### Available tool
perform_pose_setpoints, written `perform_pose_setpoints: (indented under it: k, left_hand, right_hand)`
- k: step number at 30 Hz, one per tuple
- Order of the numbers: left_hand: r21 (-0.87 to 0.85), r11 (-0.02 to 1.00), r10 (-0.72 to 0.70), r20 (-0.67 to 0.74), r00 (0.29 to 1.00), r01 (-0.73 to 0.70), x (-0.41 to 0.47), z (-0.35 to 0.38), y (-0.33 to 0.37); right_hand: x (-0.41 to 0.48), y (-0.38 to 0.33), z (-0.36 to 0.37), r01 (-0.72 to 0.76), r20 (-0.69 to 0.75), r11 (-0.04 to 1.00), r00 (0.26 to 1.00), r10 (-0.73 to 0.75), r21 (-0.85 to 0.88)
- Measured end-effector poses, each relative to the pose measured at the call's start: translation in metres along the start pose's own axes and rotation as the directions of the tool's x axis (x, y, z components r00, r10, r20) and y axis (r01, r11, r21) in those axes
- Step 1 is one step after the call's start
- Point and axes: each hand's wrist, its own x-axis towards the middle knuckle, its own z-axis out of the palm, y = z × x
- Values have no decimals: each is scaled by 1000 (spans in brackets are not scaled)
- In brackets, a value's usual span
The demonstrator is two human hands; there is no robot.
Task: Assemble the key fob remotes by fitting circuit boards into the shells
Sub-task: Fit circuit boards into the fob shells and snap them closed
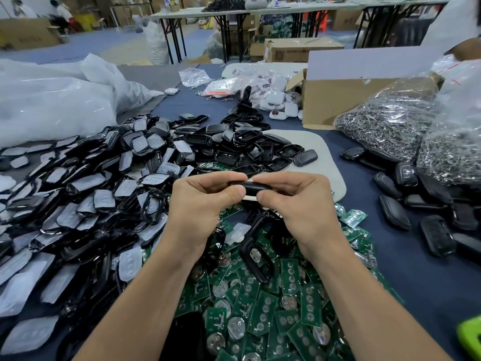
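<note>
Both hands meet at the centre of the view around one black key fob [253,188], held edge-on above the table. My left hand [205,201] pinches its left end between thumb and fingers. My right hand [296,204] pinches its right end the same way. Whether a board sits inside it is hidden. Below my wrists lies a heap of green circuit boards [263,303] with round coin cells. A black shell frame [256,259] lies on top of that heap.
Black shells with white button pads [86,201] are piled at left, empty black shell halves [234,142] behind. Closed black fobs [421,204] lie at right. Bags of metal key rings [406,121], a cardboard box [335,100] and white plastic bags [52,100] stand farther back.
</note>
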Motion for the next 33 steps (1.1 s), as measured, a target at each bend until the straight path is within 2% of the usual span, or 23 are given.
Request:
perform_pose_setpoints:
  k: [7, 16, 21, 28, 33]
  left_hand:
    - [-35, 999, 4, 17, 1000, -3, 1, 3, -1]
    - [-43, 999, -31, 15, 999, 32, 2, 4, -5]
    - [29, 1000, 12, -7, 1000, -11, 1, 6, -5]
    - [6, 1000, 21, -2, 1000, -21, 1, 4, -2]
    - [9, 1000, 24, -10, 1000, -24, 2, 2, 2]
  right_hand:
    - [1, -1, -1, 47, -10, 998, 999, -46, 48]
    - [-1, 0, 3, 43, -55, 995, 997, -49, -95]
    - [-3, 2, 5, -24, -17, 983, 1000, 21, -179]
    - [-3, 0, 1, -21, 21, 993, 1000, 24, -120]
    - [1, 5, 2, -104, 17, 993, 994, 105, -55]
